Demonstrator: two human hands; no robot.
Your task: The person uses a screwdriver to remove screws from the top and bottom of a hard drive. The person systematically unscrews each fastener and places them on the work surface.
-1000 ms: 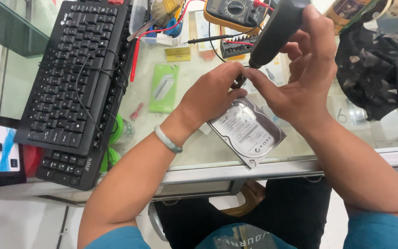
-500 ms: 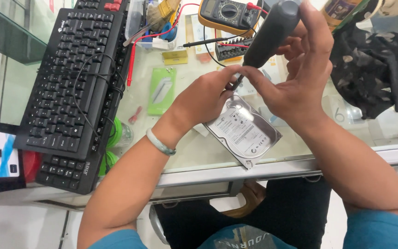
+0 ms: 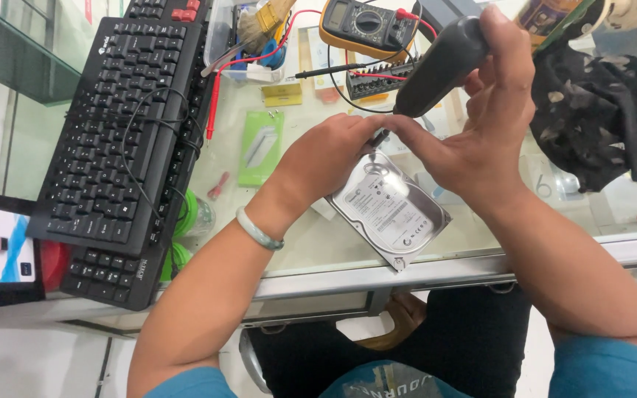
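A silver hard drive [image 3: 391, 209] with a white label lies flat on the glass desk near its front edge. My right hand [image 3: 481, 125] grips a black electric screwdriver [image 3: 440, 66], tilted, its tip pointing down toward the drive's far corner. The fingers of my left hand [image 3: 329, 158] pinch at the screwdriver's tip, just above that corner. A pale bangle [image 3: 258, 230] sits on my left wrist.
A black keyboard [image 3: 123, 133] with a cable over it lies at the left. Behind are a yellow multimeter [image 3: 366, 22] with red and black probes, a bit holder [image 3: 377, 82], a green packet [image 3: 261, 147] and a clear tub [image 3: 241, 37]. A dark cloth [image 3: 599, 118] lies at the right.
The view has shifted slightly. My hands stay together at the screwdriver's tip over the drive's far corner, and the drive has not moved.
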